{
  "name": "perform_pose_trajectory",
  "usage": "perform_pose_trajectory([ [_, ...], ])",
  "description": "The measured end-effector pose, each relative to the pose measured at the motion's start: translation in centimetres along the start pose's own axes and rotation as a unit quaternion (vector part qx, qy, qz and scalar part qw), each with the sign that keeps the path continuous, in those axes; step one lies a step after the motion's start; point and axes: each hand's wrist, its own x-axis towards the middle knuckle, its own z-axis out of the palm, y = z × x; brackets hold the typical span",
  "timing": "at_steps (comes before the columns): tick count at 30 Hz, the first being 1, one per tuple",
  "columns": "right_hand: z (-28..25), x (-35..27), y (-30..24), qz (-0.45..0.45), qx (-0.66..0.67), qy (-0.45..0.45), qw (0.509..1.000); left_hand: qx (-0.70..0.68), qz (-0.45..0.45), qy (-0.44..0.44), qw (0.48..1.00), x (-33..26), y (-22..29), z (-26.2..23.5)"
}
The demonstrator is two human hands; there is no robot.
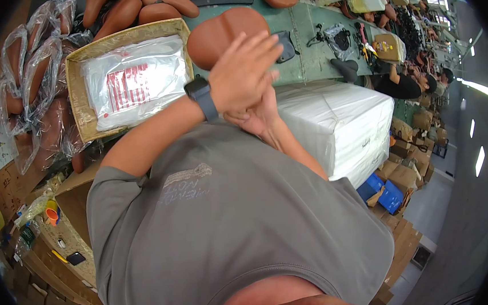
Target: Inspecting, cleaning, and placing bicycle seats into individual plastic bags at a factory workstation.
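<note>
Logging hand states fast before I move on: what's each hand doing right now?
Left hand: open, fingers spread, lying over the right hand beside the brown saddle.
Right hand: mostly hidden under the left; cannot be told.

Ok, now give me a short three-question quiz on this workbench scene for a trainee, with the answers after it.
1. True or false: the dark smartwatch is worn on the left wrist.
2. What lies in the shallow cardboard tray? A) clear plastic bags with red print B) metal bolts C) folded towels
3. Fill in: the left hand, fingers stretched out, is in front of a smooth brown bicycle ___.

Key:
1. True.
2. A.
3. Saddle: the brown leather-look bicycle saddle shows above the hand, over the green bench.
</note>
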Motion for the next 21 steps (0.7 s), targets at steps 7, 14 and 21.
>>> perform_pose_trajectory([
  [7, 5.4, -2.6, -1.3, 0.004, -0.034, -0.106, 0.994, 0.063, -0.085, 0.126, 0.986, 1.2, -8.2, -3.8],
  [14, 4.6, -4.2, -5.0, 0.114, -0.137, -0.18, 0.967, -0.453, -0.257, -0.125, 0.844, -1.1, -14.1, -12.1],
  [21, -6.2, -2.8, -8.3, -0.061, -0.339, 0.166, 0.924, -0.376, -0.454, 0.065, 0.805, -10.7, -8.6, -2.2],
])
